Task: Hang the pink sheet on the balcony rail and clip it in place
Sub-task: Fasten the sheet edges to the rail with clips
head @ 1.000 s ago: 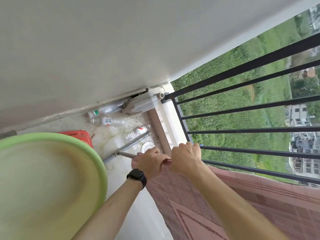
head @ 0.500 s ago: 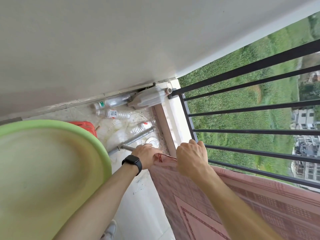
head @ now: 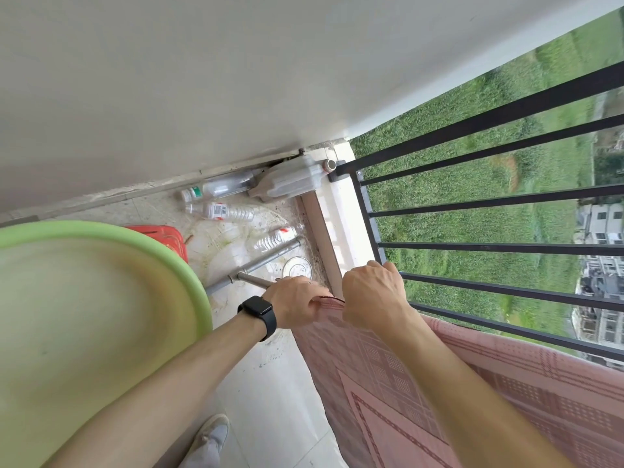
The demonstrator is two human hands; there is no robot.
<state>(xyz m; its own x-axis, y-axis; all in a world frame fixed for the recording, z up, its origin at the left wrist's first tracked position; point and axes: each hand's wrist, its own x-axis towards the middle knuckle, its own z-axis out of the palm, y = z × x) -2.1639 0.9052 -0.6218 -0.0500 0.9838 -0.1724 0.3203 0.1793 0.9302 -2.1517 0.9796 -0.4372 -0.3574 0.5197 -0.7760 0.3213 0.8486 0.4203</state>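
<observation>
- The left hand and right hand sat close together, both curled round the pink sheet's top edge;
- the sheet hung draped over the balcony rail

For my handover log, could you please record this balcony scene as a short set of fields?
sheet: pink sheet draped over the balcony rail
left hand: left hand grips the sheet's end edge, fingers curled
right hand: right hand grips the same edge at the rail
clip: none plainly visible
wrist: black watch on the left arm
floor: green basin, plastic bottles, metal pipe
</observation>
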